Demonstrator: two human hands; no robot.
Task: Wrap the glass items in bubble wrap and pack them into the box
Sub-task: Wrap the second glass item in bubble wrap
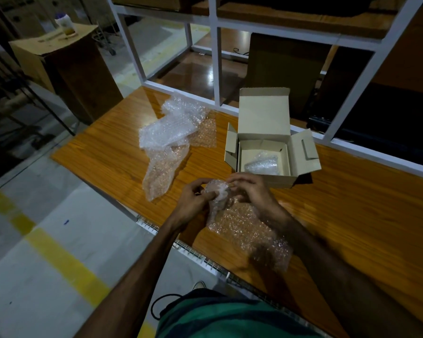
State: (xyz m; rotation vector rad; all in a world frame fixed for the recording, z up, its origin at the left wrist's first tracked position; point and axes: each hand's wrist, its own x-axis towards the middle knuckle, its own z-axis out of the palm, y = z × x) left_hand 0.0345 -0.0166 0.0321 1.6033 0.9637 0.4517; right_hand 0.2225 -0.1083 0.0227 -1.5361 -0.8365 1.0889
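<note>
hands: left hand (pixel 193 198) and right hand (pixel 250 189) both grip bubble-wrapped item (pixel 217 191) | over counter (pixel 352 215) | box (pixel 266 152) open, wrapped bundle (pixel 261 164) inside

The counter (pixel 352 215) is wood-grain, orange-brown, with a smooth, slightly glossy finish. The box (pixel 264 118) is matt beige cardboard. The bubble wrap (pixel 166 135) is clear, shiny, dimpled plastic. The frame (pixel 215 57) behind looks like smooth white painted metal.

Left hand (pixel 193 198) and right hand (pixel 248 189) meet, fingers curled.
</note>
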